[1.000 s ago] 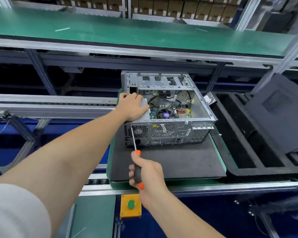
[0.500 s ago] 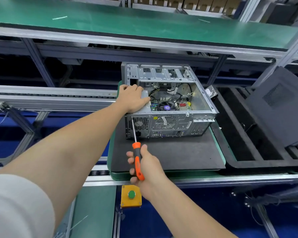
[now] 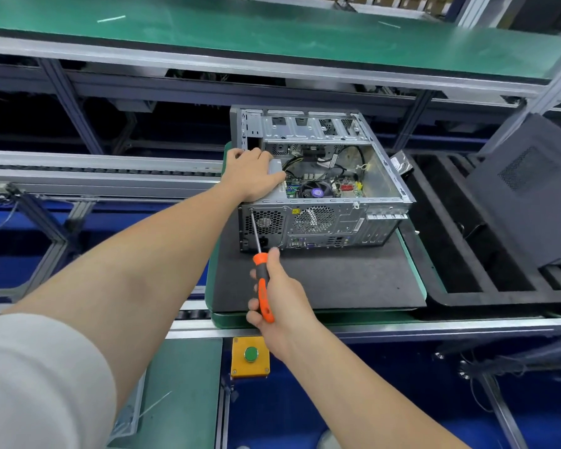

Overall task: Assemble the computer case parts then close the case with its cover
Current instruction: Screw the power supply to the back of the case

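An open metal computer case lies on its side on a black mat, its rear panel facing me and the motherboard and fan showing inside. My left hand rests on the grey power supply at the case's top left corner, fingers over its far edge. My right hand grips an orange and black screwdriver. Its shaft points up, and the tip sits at a screw on the rear panel's upper left corner. The dark case cover leans in a black tray at the right.
The mat lies on a green pallet on a conveyor line. A black foam tray with slots stands to the right. A yellow box with a green button hangs on the front rail. A green shelf runs overhead behind.
My right hand has slid the screwdriver up and forward, so its tip now meets the screw at the rear panel's upper left corner. My left hand has stayed on the power supply.
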Action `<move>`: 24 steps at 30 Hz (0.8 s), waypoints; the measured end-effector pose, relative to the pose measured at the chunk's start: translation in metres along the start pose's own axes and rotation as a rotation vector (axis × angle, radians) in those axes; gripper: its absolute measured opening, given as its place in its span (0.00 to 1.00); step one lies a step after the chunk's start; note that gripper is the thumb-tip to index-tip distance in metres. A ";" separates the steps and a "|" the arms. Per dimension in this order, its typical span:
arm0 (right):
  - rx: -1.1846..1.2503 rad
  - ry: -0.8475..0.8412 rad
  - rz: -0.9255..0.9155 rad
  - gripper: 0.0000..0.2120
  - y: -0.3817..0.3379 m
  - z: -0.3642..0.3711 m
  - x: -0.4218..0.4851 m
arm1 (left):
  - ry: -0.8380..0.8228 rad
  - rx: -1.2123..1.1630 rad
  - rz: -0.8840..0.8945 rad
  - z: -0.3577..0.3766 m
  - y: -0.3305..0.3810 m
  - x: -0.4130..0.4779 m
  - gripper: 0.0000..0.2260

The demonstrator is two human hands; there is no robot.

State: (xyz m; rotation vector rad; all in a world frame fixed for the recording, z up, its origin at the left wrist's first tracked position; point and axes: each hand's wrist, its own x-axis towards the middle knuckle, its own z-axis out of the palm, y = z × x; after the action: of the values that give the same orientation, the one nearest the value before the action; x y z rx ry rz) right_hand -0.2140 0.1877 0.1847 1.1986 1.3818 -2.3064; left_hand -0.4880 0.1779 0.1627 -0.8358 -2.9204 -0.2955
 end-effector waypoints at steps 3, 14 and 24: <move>-0.060 0.046 -0.127 0.20 0.005 -0.004 0.002 | 0.002 -0.007 -0.002 0.000 0.001 0.000 0.32; 0.013 0.027 -0.098 0.21 -0.002 -0.002 -0.001 | 0.015 -0.007 0.005 0.000 0.000 -0.001 0.32; 0.027 0.034 -0.068 0.20 0.000 -0.002 0.002 | 0.021 -0.010 0.001 0.000 0.000 0.000 0.32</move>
State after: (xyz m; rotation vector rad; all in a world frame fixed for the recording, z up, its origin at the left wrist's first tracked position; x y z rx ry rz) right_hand -0.2145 0.1896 0.1828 1.2231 1.4292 -2.3674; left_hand -0.4880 0.1778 0.1624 -0.8309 -2.9014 -0.3177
